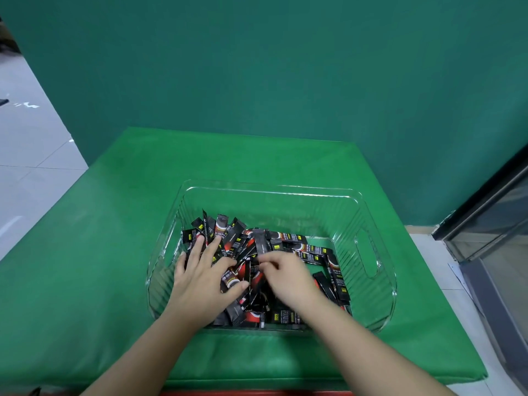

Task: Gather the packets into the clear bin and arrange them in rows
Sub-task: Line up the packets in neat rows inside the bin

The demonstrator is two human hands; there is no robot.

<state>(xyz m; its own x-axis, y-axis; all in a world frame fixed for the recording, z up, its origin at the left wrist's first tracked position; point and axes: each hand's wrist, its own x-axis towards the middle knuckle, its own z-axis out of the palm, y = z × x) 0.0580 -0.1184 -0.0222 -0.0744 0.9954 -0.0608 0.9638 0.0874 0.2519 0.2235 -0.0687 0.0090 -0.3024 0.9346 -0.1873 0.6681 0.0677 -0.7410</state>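
Black packets [288, 247] jumbled inside clear bin [271, 190].

Work surface: a table [85, 281] covered edge to edge with a bright green cloth, lightly creased along its near edge, where a strip of red shows beneath the cloth. The far edge meets a darker green backdrop; pale floor tiles show to the left and right of it. Resting directly on the cloth, right of centre and toward the near edge, stands one clear bin [371, 287] with ribbed walls, a rolled rim and a handle cut-out in its right wall. The cloth shows through its transparent walls.
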